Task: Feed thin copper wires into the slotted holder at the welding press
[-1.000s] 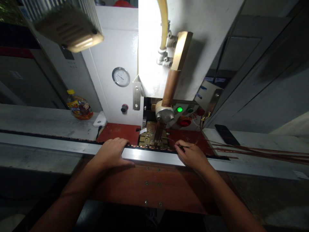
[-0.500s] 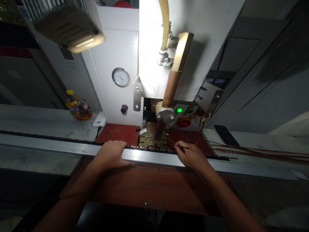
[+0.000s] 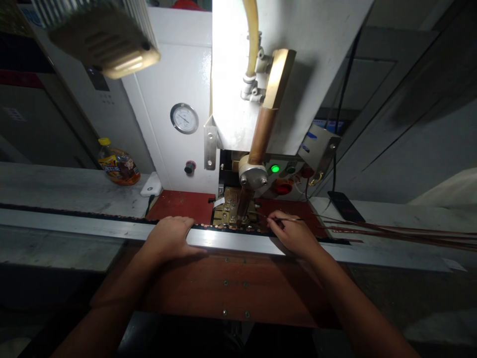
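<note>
A long silvery metal rail (image 3: 223, 239) runs across the bench, with a dark strip bearing small copper pieces (image 3: 201, 227) along its back edge. My left hand (image 3: 169, 237) grips the rail left of the machine's tip, thumb in front and fingers over the back. Above the strip stands a copper rod electrode (image 3: 244, 204), its lower end close to the copper pieces beside a brass block (image 3: 225, 214). Right of it, my right hand (image 3: 290, 232) pinches a thin dark rod (image 3: 288, 219) between thumb and fingers, its far end pointing toward the electrode.
A bottle (image 3: 119, 166) and a white box (image 3: 151, 185) stand at the left. Behind are a gauge (image 3: 184, 118) and a green light (image 3: 275, 169). To the right lie a phone (image 3: 346, 206) and long copper strips (image 3: 395, 232). A lamp (image 3: 104, 42) hangs upper left.
The thin rod in my right hand has swung to lie flatter, and my right fingers have shifted slightly. My left hand keeps its hold on the rail. The whole view has moved a little.
</note>
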A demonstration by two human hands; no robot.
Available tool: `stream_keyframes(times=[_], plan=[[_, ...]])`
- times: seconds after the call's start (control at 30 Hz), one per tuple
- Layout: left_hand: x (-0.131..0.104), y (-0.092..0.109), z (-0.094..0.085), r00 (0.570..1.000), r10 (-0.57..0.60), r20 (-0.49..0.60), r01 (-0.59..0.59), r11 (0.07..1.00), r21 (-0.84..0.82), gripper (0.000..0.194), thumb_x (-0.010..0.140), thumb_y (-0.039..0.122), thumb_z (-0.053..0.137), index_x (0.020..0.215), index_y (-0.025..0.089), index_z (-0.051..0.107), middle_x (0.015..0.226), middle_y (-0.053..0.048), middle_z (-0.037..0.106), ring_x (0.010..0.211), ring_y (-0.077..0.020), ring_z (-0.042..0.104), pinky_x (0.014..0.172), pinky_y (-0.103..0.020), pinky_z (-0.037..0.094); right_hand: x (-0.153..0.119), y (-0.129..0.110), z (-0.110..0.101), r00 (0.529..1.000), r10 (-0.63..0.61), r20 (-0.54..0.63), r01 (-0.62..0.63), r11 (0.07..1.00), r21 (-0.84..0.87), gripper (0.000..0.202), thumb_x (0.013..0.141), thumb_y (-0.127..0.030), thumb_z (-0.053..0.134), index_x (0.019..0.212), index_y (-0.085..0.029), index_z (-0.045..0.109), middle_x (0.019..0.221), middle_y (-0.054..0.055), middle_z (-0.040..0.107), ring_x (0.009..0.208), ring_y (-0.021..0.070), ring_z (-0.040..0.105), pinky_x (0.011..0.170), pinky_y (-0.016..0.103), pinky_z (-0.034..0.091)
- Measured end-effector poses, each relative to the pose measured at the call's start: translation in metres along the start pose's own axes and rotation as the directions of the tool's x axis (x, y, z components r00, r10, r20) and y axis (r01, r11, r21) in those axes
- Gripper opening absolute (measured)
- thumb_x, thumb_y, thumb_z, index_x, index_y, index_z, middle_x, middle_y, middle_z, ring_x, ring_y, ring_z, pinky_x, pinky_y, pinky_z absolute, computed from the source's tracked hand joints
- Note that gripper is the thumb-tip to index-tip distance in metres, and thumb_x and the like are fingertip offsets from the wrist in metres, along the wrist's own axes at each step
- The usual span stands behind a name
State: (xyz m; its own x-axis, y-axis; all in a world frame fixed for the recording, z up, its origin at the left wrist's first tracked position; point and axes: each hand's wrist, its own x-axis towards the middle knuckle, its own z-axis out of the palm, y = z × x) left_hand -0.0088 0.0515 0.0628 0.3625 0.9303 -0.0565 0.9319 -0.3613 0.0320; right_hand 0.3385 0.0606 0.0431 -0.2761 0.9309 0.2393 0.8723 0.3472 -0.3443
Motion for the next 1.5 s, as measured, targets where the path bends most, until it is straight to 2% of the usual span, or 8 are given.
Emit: stream_keyframes(times=[0.47,0.7,0.97,1.5], plan=[[0.000,-0.003,0.005,1.000,0.005,-0.015,-0.006,1.000,-0.022,0.070,0.069,0.080,0.068,0.105,0.020,0.071,0.111,-0.014,0.076,0.102,-0.0375,0.070,0.089,-0.044,0.051,0.011,-0.020,0.014,1.000,0.003,0.025,0.000,0.994,-0.110,0.023,0.099,-0.030,0.047,0.101,-0.024,0.069,0.098,0.007,0.078,0.091,0.0225,0.072,0.078,0.029,0.046],[0.000,-0.003,0.004,1.000,0.008,-0.010,-0.008,1.000,-0.002,0.071,0.070,0.081,0.066,0.104,0.019,0.070,0.109,-0.014,0.076,0.101,-0.0377,0.070,0.088,-0.044,0.051,0.010,-0.024,0.018,0.999,0.009,0.031,-0.006,0.994,-0.105,0.023,0.100,-0.030,0.047,0.100,-0.024,0.069,0.099,0.006,0.077,0.095,0.0222,0.072,0.081,0.028,0.046],[0.000,-0.004,0.006,1.000,0.014,-0.013,-0.014,1.000,-0.012,0.072,0.070,0.081,0.066,0.104,0.018,0.070,0.110,-0.015,0.075,0.102,-0.0387,0.070,0.088,-0.045,0.051,0.007,-0.022,0.021,1.000,-0.014,0.012,0.014,0.999,-0.032,0.024,0.099,-0.031,0.045,0.096,-0.024,0.069,0.097,0.005,0.077,0.092,0.0214,0.070,0.083,0.029,0.046],[0.000,-0.005,0.008,0.999,0.012,-0.030,-0.013,0.999,-0.031,0.071,0.069,0.079,0.068,0.106,0.019,0.070,0.111,-0.014,0.075,0.103,-0.0383,0.070,0.088,-0.045,0.051,0.007,-0.020,0.024,0.999,-0.043,0.014,0.043,0.998,-0.042,0.026,0.100,-0.032,0.044,0.097,-0.024,0.068,0.097,0.006,0.076,0.094,0.0225,0.071,0.083,0.030,0.047]])
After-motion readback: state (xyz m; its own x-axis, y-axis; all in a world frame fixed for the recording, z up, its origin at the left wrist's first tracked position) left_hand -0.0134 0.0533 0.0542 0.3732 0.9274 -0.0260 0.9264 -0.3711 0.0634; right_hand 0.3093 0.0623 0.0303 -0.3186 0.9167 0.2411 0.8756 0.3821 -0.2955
